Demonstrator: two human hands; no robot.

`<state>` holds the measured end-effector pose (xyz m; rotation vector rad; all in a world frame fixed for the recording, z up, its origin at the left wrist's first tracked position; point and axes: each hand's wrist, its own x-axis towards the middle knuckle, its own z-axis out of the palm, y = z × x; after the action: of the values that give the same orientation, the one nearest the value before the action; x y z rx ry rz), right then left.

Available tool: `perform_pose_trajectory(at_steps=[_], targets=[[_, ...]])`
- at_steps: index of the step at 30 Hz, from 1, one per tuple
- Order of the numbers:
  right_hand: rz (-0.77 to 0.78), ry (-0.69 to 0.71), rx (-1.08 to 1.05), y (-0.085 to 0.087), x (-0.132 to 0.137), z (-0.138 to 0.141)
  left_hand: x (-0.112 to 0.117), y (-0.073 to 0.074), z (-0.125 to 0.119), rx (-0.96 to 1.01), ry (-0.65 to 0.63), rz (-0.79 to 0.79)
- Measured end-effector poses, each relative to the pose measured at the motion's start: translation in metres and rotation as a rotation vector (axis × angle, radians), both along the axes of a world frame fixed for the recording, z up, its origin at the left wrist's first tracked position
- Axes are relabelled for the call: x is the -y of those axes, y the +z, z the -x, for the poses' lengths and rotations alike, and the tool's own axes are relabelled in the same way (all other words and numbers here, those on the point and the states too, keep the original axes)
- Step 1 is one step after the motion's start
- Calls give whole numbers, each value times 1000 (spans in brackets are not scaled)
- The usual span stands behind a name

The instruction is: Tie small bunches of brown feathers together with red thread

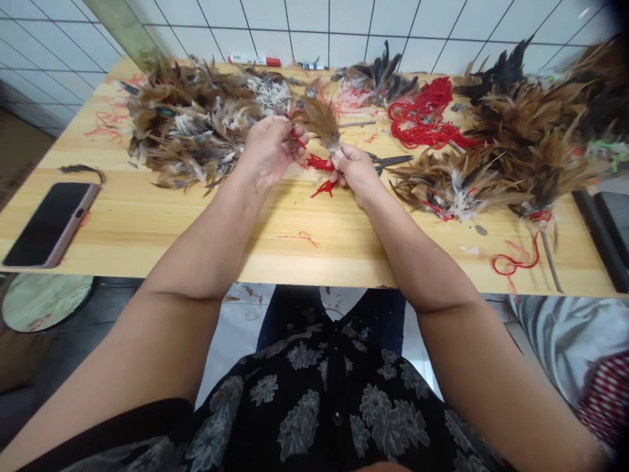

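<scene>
Both hands are raised just above the middle of the bench, close together. Left hand (270, 151) curled, fingers (289, 131) closed around a red cord (297, 137) at the side of a small bunch of brown feathers (317, 120); cannot tell whether they also grip the feathers. Right hand (354, 174) closed, fingertips (339, 155) pinching the pale lower end of the bunch. Loose red cord ends (322, 180) hang below the hands. Bunch tilts up between the hands, over a pale wooden bench (275, 242). Dark-bladed scissors (390, 159) lie just beside the right hand, partly under it. Large heap of brown and grey feathers (187, 128) sits left of the hands, toward the far edge. More brown feather bunches (457, 193) lie to the right, with dark plumes (496, 82) behind them near the far right corner. Tangled red cord (422, 111) lies toward the far edge, right of centre; a thin red loop (515, 263) lies near the front right corner. Smartphone (49, 225) lies at the left edge, near the front corner. Marker pen (254, 61) lies on the far edge, against a white tile wall (344, 29).
</scene>
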<state>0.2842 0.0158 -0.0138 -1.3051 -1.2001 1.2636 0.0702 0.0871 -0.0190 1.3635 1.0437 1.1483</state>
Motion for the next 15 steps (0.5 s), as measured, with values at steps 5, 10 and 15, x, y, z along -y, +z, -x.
perform_pose_trajectory(at_steps=[5,10,15], targets=[[24,55,-4,-7,-1,2,-33,-12,30,-42,22,-176],[15,2,-86,-17,-8,0,-32,-19,28,-246,-48,-248],[6,17,-144,-23,-12,-3,-23,-25,9,-325,-199,-248]])
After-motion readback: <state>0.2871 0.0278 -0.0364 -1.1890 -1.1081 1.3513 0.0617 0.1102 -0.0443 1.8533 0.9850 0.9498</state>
